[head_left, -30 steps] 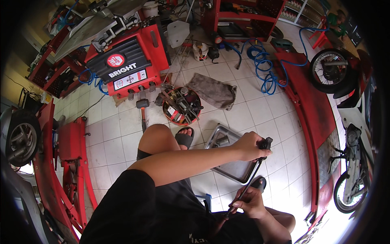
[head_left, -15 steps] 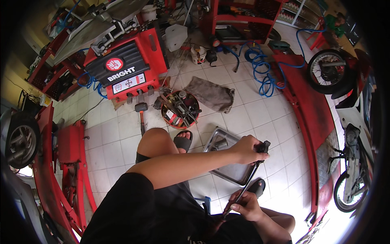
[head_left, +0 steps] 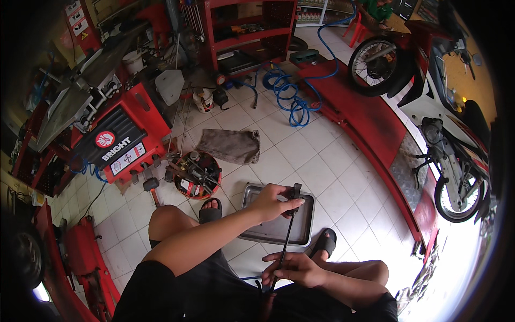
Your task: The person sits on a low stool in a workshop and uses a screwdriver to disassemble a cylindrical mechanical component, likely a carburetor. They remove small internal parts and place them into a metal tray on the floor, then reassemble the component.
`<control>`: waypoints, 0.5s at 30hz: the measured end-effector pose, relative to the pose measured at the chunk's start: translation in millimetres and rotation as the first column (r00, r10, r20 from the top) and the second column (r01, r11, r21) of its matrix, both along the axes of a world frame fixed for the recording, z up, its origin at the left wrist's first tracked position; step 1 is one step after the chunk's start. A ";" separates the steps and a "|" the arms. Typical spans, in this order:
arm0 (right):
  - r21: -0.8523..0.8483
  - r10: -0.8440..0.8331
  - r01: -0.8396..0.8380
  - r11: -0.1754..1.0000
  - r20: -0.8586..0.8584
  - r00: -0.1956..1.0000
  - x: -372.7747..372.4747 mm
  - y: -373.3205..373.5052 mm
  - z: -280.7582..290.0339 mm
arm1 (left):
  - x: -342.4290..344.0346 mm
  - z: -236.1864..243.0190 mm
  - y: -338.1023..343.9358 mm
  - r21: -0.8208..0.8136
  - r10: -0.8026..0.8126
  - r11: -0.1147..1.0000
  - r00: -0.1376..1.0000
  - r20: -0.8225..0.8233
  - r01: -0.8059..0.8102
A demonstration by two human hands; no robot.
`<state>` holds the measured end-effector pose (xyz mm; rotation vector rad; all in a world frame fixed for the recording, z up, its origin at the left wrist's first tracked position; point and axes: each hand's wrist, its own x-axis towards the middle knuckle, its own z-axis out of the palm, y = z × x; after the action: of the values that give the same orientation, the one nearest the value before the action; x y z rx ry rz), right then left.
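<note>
I sit on a white tiled floor with a long thin black rod (head_left: 285, 239) upright between my knees. My left hand (head_left: 276, 202) is closed round the rod's black top end, just over a grey metal tray (head_left: 252, 233). My right hand (head_left: 295, 268) grips the rod lower down, near my lap. Both feet wear black sandals (head_left: 210, 210), one each side of the tray.
A round red tool tray (head_left: 194, 175) and a grey rag (head_left: 228, 146) lie ahead on the tiles. A red machine (head_left: 115, 142) stands at the left. A blue coiled hose (head_left: 287, 91), red shelving (head_left: 249, 27), a red ramp (head_left: 370, 123) and a motorcycle (head_left: 445, 118) are behind and to the right.
The view has tilted so the room has shifted in the picture. Both hands stay on the rod in much the same grip.
</note>
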<state>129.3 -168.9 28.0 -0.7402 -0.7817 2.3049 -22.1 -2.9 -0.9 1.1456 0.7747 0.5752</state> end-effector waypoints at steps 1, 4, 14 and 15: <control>-0.004 0.026 -0.026 1.000 0.032 0.999 2.8 -0.8 -2.5 | -0.1 0.9 -0.1 0.000 0.003 1.000 1.000 0.001 -0.003; -0.035 0.066 -0.061 0.997 0.141 0.988 15.1 -10.7 -21.2 | 5.8 5.8 -1.1 -0.022 -0.002 1.000 1.000 0.018 0.003; -0.012 -0.017 0.017 1.000 0.004 1.000 4.1 -3.2 -3.7 | 6.2 0.8 0.4 -0.071 -0.003 0.997 1.000 0.025 0.005; -0.016 0.005 -0.004 1.000 0.026 1.000 7.3 -3.9 -5.8 | 6.5 4.4 -0.7 -0.080 0.003 0.997 0.999 0.034 -0.001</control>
<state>136.5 -172.8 22.2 -0.7774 -0.7787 2.3120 -15.5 -3.6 3.5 1.0594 0.7633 0.5593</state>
